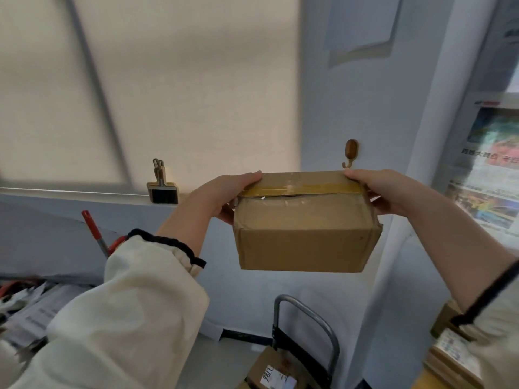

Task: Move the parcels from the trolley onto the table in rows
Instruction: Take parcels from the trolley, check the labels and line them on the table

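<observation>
parcel aloft in a two-hand end clamp, over the trolley

grip: the left hand (224,197) and right hand (390,192) press the held parcel (306,234) between them at its two short ends. the thumbs lie over the top edge and the fingers curl round the ends. the parcel hangs roughly level in the air, touching only the hands.

risks (judgement):
- the hold depends on inward squeeze, and nothing supports the middle of the base. if one hand eases, that end probably dips and the box falls onto the trolley (277,324) handle, which is straight below the grip.
- the tape (297,189) across the top runs above a dark gap in the flap seam. a harder squeeze could bow the lid and widen that gap.
- a wall hook (351,153) sits just beyond the right thumb. pushing the box forward at this height could catch on it.
- the table is not in view, so the set-down spot and row alignment cannot be judged from this pose.

containers:
- held parcel: closed apart from that seam gap, contents not visible.
- trolley, below the grip: carries at least one labelled parcel (275,372). the frame edge cuts off any others.
- stacked parcels (449,349), below the right wrist: printed label on top. cannot tell what they rest on.
</observation>
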`<state>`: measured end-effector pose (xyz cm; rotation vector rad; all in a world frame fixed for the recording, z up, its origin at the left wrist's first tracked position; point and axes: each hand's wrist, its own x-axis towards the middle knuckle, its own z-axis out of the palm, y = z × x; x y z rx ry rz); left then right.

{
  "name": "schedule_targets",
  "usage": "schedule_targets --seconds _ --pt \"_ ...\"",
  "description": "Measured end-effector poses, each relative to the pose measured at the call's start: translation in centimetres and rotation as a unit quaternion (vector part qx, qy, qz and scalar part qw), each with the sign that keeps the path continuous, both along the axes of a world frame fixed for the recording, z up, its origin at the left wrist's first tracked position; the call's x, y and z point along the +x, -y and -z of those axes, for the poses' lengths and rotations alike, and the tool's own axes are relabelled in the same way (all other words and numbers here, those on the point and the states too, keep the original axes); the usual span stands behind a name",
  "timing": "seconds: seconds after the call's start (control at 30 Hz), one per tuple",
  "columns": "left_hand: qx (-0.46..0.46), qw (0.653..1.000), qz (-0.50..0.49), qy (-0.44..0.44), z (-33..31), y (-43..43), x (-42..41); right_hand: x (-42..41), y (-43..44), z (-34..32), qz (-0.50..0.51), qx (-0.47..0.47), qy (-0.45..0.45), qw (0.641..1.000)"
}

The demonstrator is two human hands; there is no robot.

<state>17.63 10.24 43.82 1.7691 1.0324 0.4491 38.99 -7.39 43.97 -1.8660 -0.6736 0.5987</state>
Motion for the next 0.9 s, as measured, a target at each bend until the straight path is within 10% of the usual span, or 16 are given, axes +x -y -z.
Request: schedule_targets --seconds 0.23,0.4,0.9 --pt "0.129 0.966 0.07 0.214 1.8 1.3 0.3 -0.6 2.3 0.9 0.06 0.193 0.004 0.979" --pt "-0.017 0.929 0.019 0.369 5.8 2.9 1.7 -1.8 4.6 4.9 0.093 0.269 0.074 0.956" --pt "-0.1 0.965 0.163 0.182 19.2 12.3 10.3 -4.1 19.6 19.7 0.296 0.13 -0.023 0.946"
